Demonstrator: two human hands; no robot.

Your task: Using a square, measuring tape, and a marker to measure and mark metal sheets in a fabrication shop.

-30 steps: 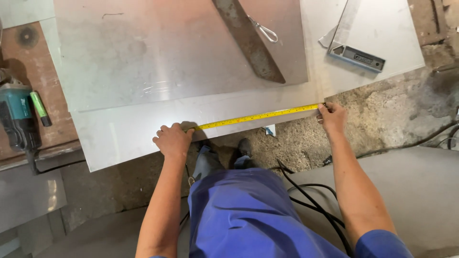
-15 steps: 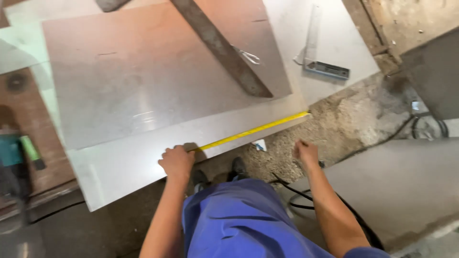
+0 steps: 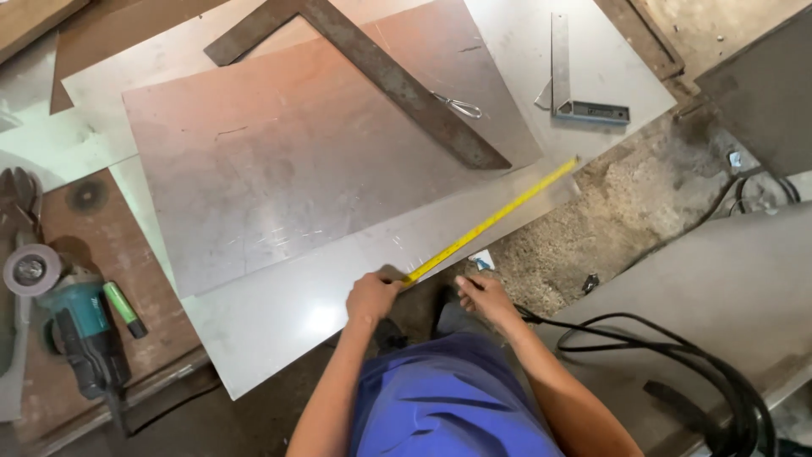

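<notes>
now the left hand (image 3: 372, 296) pins the tape measure (image 3: 491, 222) case at the metal sheet (image 3: 279, 317) edge, keeping the yellow blade stretched flat along it, while the right hand (image 3: 482, 296) hovers half-open, empty, beside it.

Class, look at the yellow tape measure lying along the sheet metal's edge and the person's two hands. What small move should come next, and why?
Probably the right hand should reach for the mark or tape end. The left hand pins the tape measure at the near edge of the metal sheet, the blade stretches to the far corner, and the right hand is empty, just off the tape.
</notes>
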